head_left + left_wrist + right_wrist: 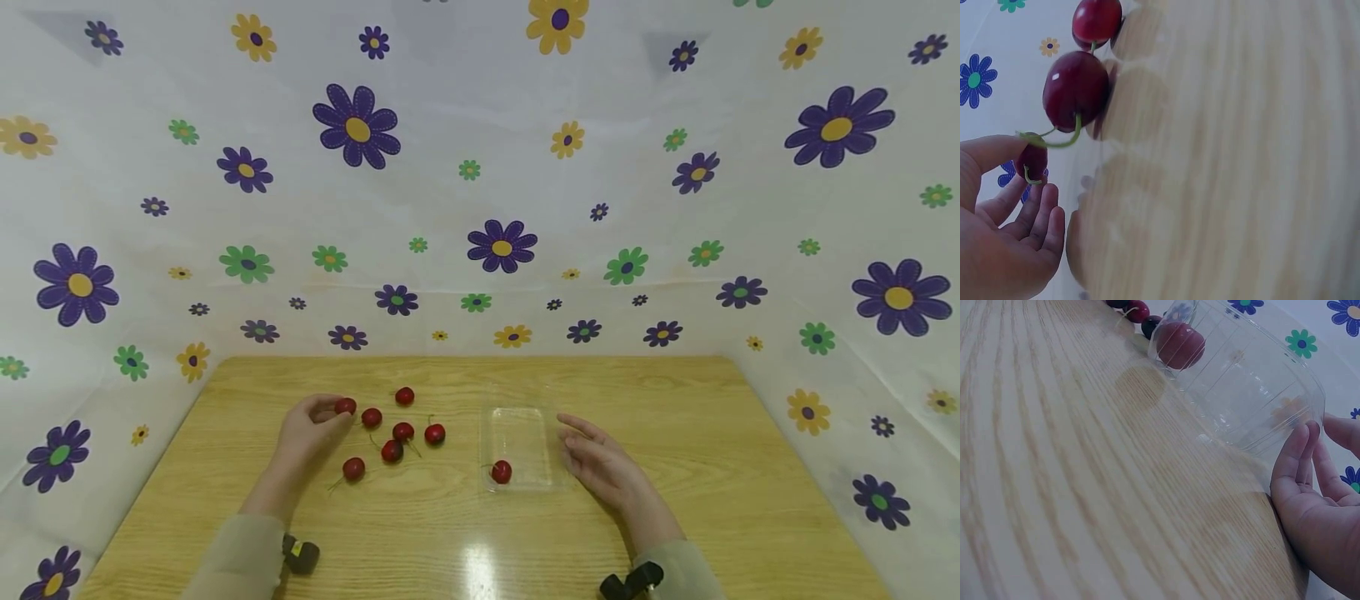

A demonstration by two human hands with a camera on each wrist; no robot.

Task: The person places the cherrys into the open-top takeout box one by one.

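Observation:
At the left of the loose cherries, my left hand pinches a dark red cherry between thumb and fingers. The left wrist view shows this held cherry with its green stem near the thumb tip. Another stemmed cherry lies close by. My right hand is beside a clear plastic box, fingers loosely extended. In the right wrist view its fingertips are at the box's near end wall; whether they touch it is hard to tell. Inside the box, one cherry lies in the near left corner.
Several more cherries with stems lie on the wooden table between my left hand and the box, among them one farther back and one nearer me. A white flowered cloth surrounds the table's back and sides.

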